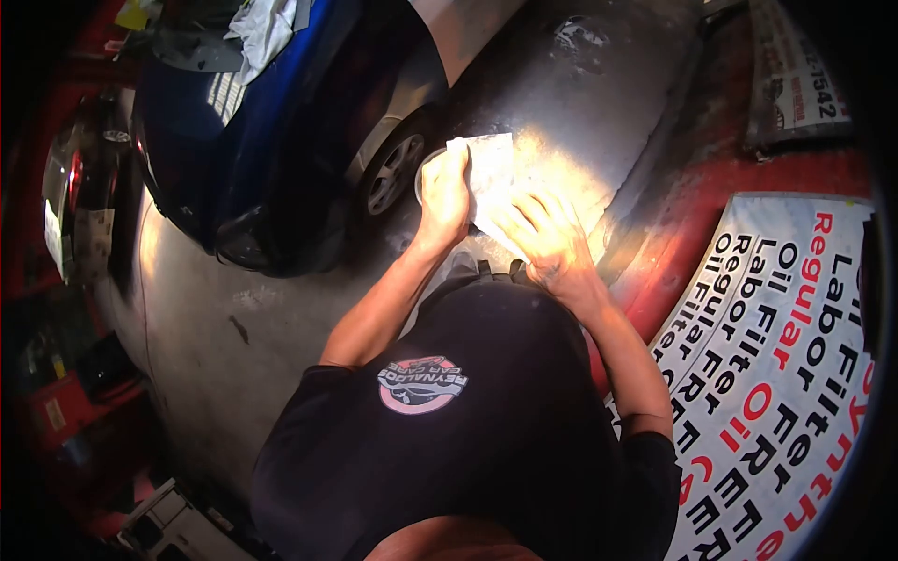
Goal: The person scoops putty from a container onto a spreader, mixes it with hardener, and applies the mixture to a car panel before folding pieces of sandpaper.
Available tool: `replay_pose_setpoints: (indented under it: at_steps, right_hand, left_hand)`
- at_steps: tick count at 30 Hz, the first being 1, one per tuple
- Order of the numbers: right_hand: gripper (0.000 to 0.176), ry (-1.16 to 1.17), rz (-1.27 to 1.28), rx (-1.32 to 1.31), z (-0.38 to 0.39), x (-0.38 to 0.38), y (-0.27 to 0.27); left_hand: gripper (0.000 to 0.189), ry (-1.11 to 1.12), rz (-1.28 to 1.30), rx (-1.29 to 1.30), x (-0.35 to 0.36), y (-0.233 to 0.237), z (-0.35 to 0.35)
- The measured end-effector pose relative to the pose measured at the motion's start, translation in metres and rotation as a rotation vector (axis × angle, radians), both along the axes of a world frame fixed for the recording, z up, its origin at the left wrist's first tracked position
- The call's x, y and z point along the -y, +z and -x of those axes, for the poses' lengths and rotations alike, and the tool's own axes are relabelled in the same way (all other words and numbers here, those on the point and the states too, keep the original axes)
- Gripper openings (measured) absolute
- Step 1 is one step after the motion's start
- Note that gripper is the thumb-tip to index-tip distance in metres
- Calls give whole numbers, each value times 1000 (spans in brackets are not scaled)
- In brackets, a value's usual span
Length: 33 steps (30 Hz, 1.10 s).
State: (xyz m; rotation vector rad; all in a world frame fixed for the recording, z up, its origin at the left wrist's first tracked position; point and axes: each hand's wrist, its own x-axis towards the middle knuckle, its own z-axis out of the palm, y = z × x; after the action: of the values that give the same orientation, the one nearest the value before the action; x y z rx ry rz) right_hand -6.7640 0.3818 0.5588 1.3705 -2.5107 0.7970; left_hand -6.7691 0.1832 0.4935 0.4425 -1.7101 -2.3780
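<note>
A pale, roughly rectangular sheet (pixel 490 161) that looks like paper is held up in front of my body. My left hand (pixel 444 194) is closed on its left edge, thumb near the top corner. A curved, light rim shows just left of that hand; I cannot make out what it belongs to. My right hand (pixel 547 238) lies over the lower right part of the sheet, its fingers bent and pressed against it. Strong light washes out the area around the right fingers, so the sheet's lower edge is hard to tell.
A dark blue car (pixel 281 122) stands at the left, its wheel (pixel 395 175) near my left hand and a whitish cloth (pixel 262 35) on top. A banner with oil-change lettering (pixel 772 374) hangs at the right by a red edge. Another vehicle (pixel 89 187) is farther left.
</note>
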Motion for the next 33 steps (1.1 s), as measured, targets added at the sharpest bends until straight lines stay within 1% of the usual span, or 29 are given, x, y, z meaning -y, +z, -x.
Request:
replay_pose_setpoints:
  at_steps: [2,3,4,5,6,7,9,10,12,13,14,16,17,18,20,22,24,25,26,27,28,29,30,32,33]
  right_hand:
    - [58,-6,-19,44,-3,-2,2]
    - [57,-7,-35,82,-4,-5,2]
    - [57,-12,-37,83,-3,-9,-2]
    - [54,-31,-40,83,-1,-15,-11]
    - [50,-48,-44,88,-1,-20,-18]
    - [50,-57,-42,84,-2,-22,-24]
    - [41,-147,365,424,0,-22,-23]
    - [41,-152,367,418,1,-21,-18]
    - [38,-194,511,283,0,-16,0]
    - [39,-134,513,314,-1,-13,7]
    - [39,-155,515,312,-1,-11,5]
    - [43,-79,364,154,1,-10,-8]
    - [47,-107,292,108,6,-15,-19]
    - [47,-108,289,116,14,-21,-32]
    - [46,-221,325,167,33,-35,-58]
    - [45,-225,325,211,62,-55,-76]
    - [47,-209,123,284,94,-80,-96]
    - [46,-241,157,525,103,-88,-113]
    - [46,-240,163,536,119,-98,-129]
    - [43,-289,281,559,146,-107,-139]
    - [41,-335,399,591,171,-116,-148]
    - [41,-586,833,1280,191,-123,-158]
    - [34,-461,602,786,224,-150,-198]
    - [29,-334,978,1314,268,-185,-214]
    - [29,-348,997,1334,289,-192,-200]
  left_hand:
    - [41,80,11,-46,-2,0,2]
    - [41,75,7,-42,1,4,2]
    - [36,38,14,-21,8,9,3]
    - [37,-1,24,-4,15,15,6]
    - [39,0,-109,-63,17,30,9]
    - [39,2,-95,-89,22,40,14]
    - [38,13,-59,-142,26,48,23]
    - [38,6,-59,-147,26,45,25]
    - [35,-137,-47,-47,23,23,27]
    - [31,-174,-234,38,14,22,29]
    - [32,-185,-517,196,2,21,29]
    - [34,-160,-726,268,-21,17,33]
    - [39,-156,-678,178,-29,16,34]
    - [39,-152,-681,185,-31,11,40]
    - [41,-286,-646,129,-29,1,52]
    - [40,-278,-657,187,-35,-1,71]
    - [39,-272,-666,238,-47,6,98]
    - [37,-230,-643,202,-56,15,113]
    - [34,-185,-622,167,-63,18,130]
    - [40,-299,-655,97,-59,14,151]
    - [43,-107,-598,207,-76,19,172]
    - [44,-113,-647,243,-83,2,190]
    - [46,-132,-687,286,-85,-23,208]
    - [46,-117,-540,449,-111,-61,227]
    - [46,-116,-599,520,-128,-73,235]
